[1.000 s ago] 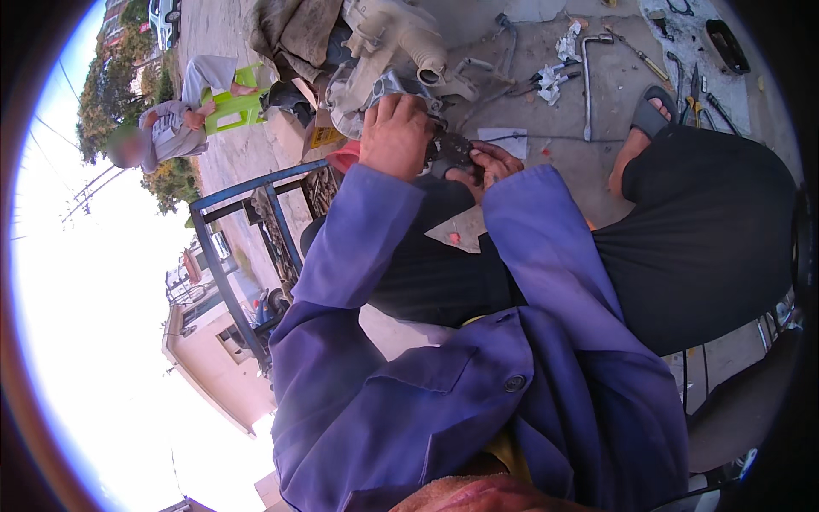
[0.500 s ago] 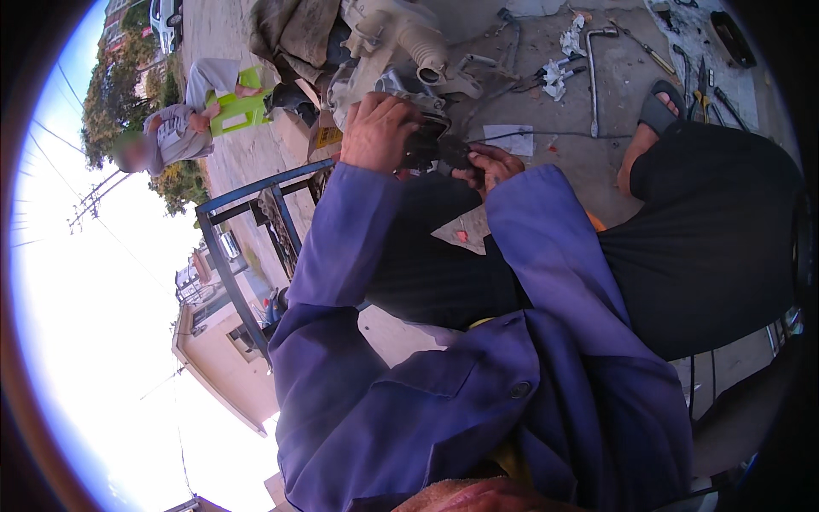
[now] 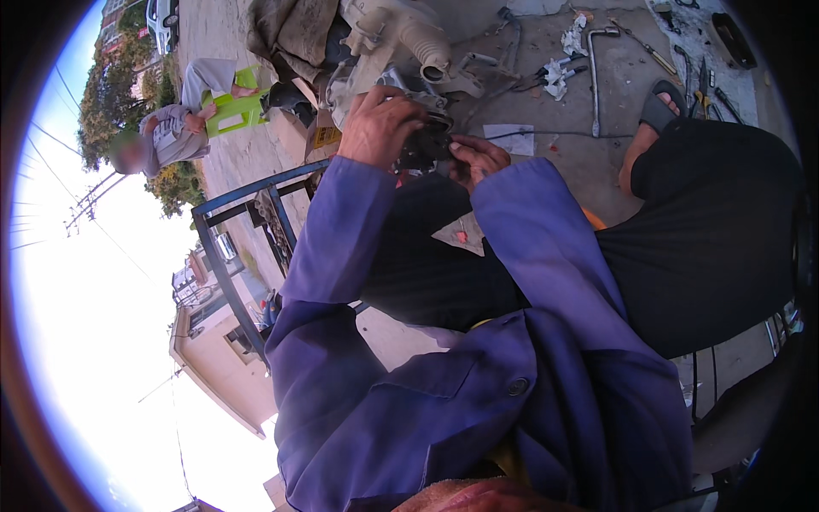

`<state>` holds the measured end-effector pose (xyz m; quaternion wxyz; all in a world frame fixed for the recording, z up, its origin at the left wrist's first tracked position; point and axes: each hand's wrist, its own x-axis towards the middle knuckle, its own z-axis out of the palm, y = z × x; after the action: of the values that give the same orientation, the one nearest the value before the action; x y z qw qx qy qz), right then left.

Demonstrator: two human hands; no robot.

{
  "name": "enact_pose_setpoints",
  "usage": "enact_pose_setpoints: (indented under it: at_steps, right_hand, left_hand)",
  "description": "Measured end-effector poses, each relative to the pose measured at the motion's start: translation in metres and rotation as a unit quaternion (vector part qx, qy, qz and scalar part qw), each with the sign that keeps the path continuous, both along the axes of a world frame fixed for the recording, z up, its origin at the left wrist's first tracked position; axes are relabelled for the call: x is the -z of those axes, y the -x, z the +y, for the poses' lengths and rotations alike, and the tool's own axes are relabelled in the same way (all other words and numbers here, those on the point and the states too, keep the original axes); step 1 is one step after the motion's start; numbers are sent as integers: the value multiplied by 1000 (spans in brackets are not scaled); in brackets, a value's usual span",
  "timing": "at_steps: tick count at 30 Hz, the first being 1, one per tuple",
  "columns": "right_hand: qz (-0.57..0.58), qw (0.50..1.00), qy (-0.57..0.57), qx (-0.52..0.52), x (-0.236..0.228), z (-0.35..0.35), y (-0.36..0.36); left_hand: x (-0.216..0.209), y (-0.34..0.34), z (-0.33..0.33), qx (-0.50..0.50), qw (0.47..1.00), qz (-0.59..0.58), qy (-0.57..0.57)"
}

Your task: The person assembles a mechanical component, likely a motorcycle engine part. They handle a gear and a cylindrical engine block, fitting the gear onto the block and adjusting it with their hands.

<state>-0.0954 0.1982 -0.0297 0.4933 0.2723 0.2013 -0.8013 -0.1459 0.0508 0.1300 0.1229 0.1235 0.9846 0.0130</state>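
Note:
My left hand (image 3: 375,128) has its fingers curled over the near side of a metal engine-like assembly (image 3: 341,90) and a black part (image 3: 422,147) on it. Across from it, my right hand (image 3: 478,160) pinches the right side of the black part with thumb and fingers. The part is dark and partly covered by both hands, so its exact kind cannot be made out. Above my hands, a dusty beige ribbed duct (image 3: 418,43) with a round open end belongs to the assembly.
A wheel wrench (image 3: 595,81), pliers (image 3: 701,85), crumpled paper (image 3: 554,81) and a white sheet (image 3: 509,139) lie on the ground to the right. My sandalled foot (image 3: 657,111) is beside them. A blue metal frame (image 3: 247,200) stands left. A person sits on a green chair (image 3: 239,107).
My right hand has moved slightly left, bringing the dark piece at its fingertips against the black part by my left hand. My left hand stays nearly in place.

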Motion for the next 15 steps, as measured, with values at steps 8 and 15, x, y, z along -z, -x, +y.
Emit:
enact_pose_setpoints:
  at_steps: [8,15]
  right_hand:
    - [-15,1000,-12,8,-8,-5,5]
    - [-2,1000,-1,-14,-6,-3,7]
  left_hand:
    - [5,2,-7,23,1000,-6,-16]
    - [5,4,-6,72,997,-5,-7]
